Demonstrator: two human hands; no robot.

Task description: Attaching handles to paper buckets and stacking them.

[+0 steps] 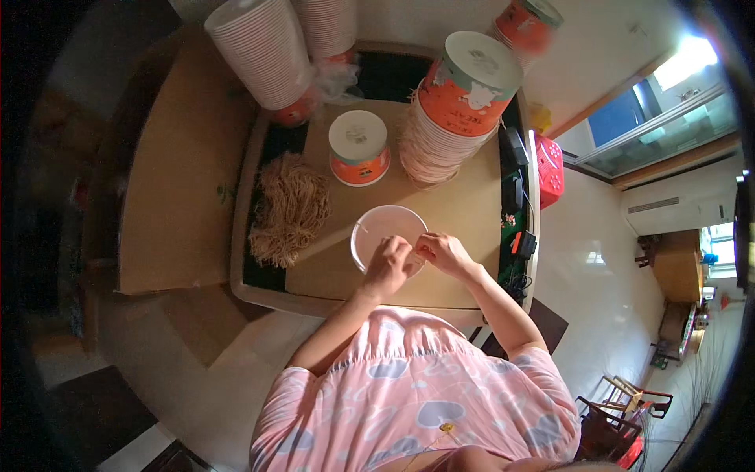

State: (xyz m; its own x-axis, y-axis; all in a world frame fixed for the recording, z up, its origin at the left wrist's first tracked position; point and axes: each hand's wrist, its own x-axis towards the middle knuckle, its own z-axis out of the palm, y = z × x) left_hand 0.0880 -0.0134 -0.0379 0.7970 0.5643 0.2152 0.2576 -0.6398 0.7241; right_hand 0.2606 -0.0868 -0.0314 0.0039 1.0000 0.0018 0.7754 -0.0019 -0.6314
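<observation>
A white-lined paper bucket [381, 218] stands near the front of the table, its mouth facing up. My left hand [388, 264] reaches over the near rim, fingers curled together inside the opening. Against the right side of the rim, my right hand [444, 253] pinches with its fingertips close to those of the left. Whatever lies between the fingers is too small and covered to make out. A short pale bit shows at the bucket's left inner wall. To the left lies a loose bundle of tan twine [291, 208].
Beyond the bucket sits a short stack of orange buckets topped by a white-and-green base [358, 141]. A tall bucket stack [464, 102], with cords hanging around it, rises at the right. White nested buckets [263, 59] stand at far left. Small black devices [523, 244] line the right edge.
</observation>
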